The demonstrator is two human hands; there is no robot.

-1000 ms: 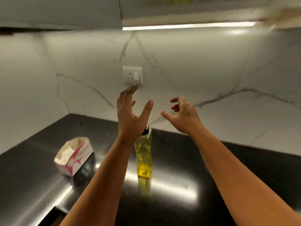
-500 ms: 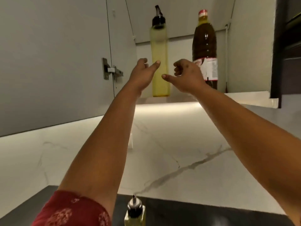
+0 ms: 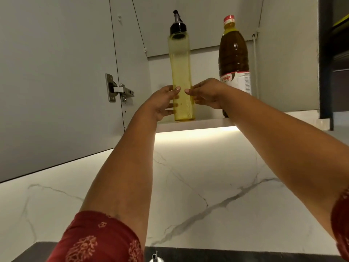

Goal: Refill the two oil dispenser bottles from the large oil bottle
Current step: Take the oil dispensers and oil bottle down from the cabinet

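A tall yellowish oil dispenser bottle (image 3: 180,69) with a black pour spout stands on the open cabinet's shelf (image 3: 188,124). My left hand (image 3: 164,103) grips its lower left side, thumb across the front. My right hand (image 3: 206,93) holds its lower right side, fingers curled round it. The large oil bottle (image 3: 233,52), dark amber with a red cap and a white label, stands to its right on the same shelf. At the bottom edge, only the metal spout of a second dispenser (image 3: 155,258) shows on the dark counter.
The cabinet door (image 3: 56,72) hangs open at the left, with a metal hinge (image 3: 118,89). A lit strip glows under the shelf. Below it runs the white marble backsplash (image 3: 188,186). A dark cabinet edge (image 3: 324,63) borders the right.
My view tilted up from the counter to the cabinet. Both hands rose to the shelf and closed round the dispenser bottle's lower part.
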